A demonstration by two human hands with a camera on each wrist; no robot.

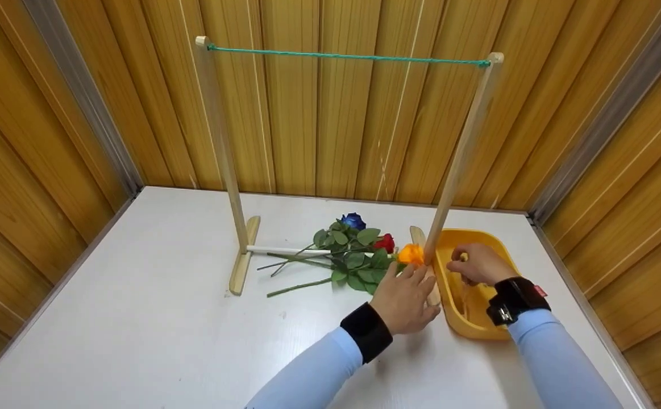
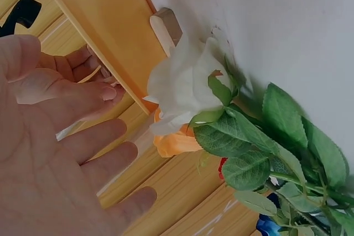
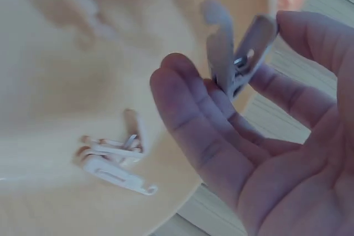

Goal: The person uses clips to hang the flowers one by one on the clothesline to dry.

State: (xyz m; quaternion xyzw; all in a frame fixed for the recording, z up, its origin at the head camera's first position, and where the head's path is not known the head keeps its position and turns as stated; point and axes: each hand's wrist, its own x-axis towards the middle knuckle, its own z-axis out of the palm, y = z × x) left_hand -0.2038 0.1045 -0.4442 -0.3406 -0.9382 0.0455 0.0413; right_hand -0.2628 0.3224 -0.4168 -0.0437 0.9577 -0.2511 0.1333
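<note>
My right hand [image 1: 481, 264] is over the yellow basin [image 1: 481, 332] and holds a clothespin [image 3: 220, 53] between thumb and fingers. More clothespins [image 3: 113, 172] lie on the basin floor below it. With fingers spread, my left hand [image 1: 404, 298] hovers beside the flower heads, palm bare in the left wrist view. Close to its fingertips is a white rose [image 2: 185, 81], which this hand hides in the head view. An orange rose [image 1: 411, 254], a red rose [image 1: 385, 243] and a blue rose [image 1: 353, 221] lie on the table, stems pointing left.
A wooden stand rises at the back, with a left post [image 1: 222, 147], a right post [image 1: 460, 153] and a green string [image 1: 341, 55] tied between their tops. Its white crossbar [image 1: 285, 250] runs low under the roses. Wood-patterned walls [image 1: 341, 125] enclose the white table [image 1: 154, 295].
</note>
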